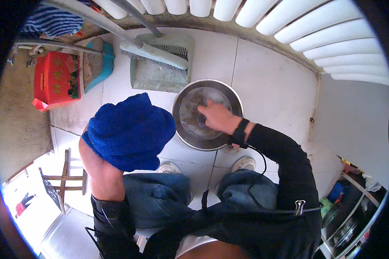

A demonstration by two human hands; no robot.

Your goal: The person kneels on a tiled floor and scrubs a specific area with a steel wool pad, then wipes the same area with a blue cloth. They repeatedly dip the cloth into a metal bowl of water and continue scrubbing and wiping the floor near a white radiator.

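A bunched blue towel (pixel 129 132) covers my left hand completely. Only my bare left forearm (pixel 100 174) shows below it, so what the fingers do is hidden. My right hand (pixel 218 116) reaches into a round metal basin (pixel 210 142) on the tiled floor. Cloudy water (pixel 189 113) with patches of foam fills its bottom. The fingers are bent at the water, and their tips are partly hidden; whether they hold anything cannot be told. A black band (pixel 240 129) circles my right wrist, with a cable running from it.
Behind the basin lies a pale dustpan (pixel 159 79) with a broom head (pixel 162 56) across it. A teal dustpan (pixel 105 66) and a red carton (pixel 56 81) stand at left. White radiator columns (pixel 225 8) line the far wall. A wooden folding stool (pixel 64 178) is at lower left.
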